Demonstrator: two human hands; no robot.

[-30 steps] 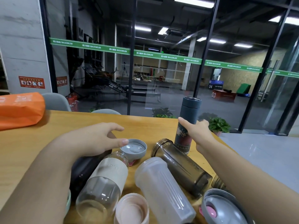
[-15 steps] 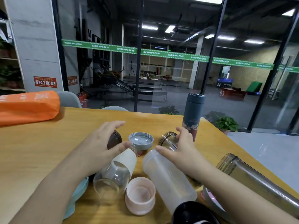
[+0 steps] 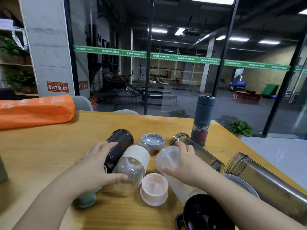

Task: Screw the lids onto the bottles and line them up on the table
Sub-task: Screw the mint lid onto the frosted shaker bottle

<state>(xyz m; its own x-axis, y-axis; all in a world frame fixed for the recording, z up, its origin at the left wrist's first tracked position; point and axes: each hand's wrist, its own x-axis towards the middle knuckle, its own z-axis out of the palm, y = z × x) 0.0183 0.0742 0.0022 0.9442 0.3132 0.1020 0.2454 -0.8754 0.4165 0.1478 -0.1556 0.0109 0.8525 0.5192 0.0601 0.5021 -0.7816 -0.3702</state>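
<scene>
**Bottles down, lids loose**

Wooden table (image 3: pixel 49 146) before a glass wall carries the clutter. Head view: the tall grey-blue capped flask (image 3: pixel 203 120) stands upright as landmark. Near its base lies a smoky bottle (image 3: pixel 199 151), and beside that a frosted plastic tumbler (image 3: pixel 167 159), which the right hand (image 3: pixel 186 165) grips around the open mouth. Further left, the left hand (image 3: pixel 93 165) spreads its fingers over a dark brown bottle (image 3: pixel 118 145) and a clear glass bottle with a white sleeve (image 3: pixel 132 165). A grey lid (image 3: pixel 153 141) and a pink lid (image 3: pixel 153 188) lie loose. The round bottles could roll off if released carelessly.
</scene>
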